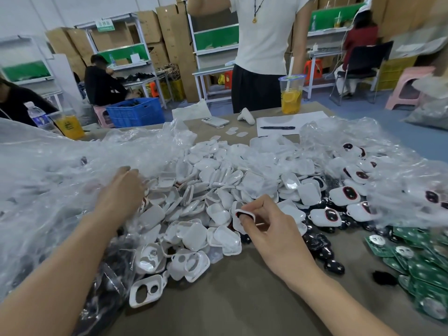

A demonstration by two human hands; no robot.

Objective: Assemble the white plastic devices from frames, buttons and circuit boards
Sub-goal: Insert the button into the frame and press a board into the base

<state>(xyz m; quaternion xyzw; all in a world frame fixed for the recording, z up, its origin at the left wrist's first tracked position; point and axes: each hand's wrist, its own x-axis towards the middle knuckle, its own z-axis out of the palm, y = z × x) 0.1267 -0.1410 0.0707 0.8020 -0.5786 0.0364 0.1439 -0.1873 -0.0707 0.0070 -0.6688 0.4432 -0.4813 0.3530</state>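
Early-to-middle stage, by my read. Right hand point(276, 234) pinches the held frame point(245, 215) between thumb and curled fingers, just above the near edge of the frame pile point(218, 180). A dark button looks to sit in its opening, red rim showing; whether it is fully seated I cannot tell.

Left hand point(121, 190) reaches forward over the pile's left side at the edge of the clear plastic bag point(60, 166). Its fingertips are partly lost in the plastic, so I cannot tell if it is spread or holding anything.

Done so far: a small cluster of buttoned shells point(344, 194) lies to the right of the pile, each white with a dark, red-ringed button. No board is visible in them from this side.

Left to do: most of it. The pile is large, and bare frames with empty holes point(145, 291) lie near the front on the tabletop point(230, 304). Loose black buttons point(326, 253) are heaped beside the right wrist. Green circuit boards point(424, 265) are stacked at far right, well apart from both hands and looking untouched. The board-fitting step seems not yet started for the piece in hand.
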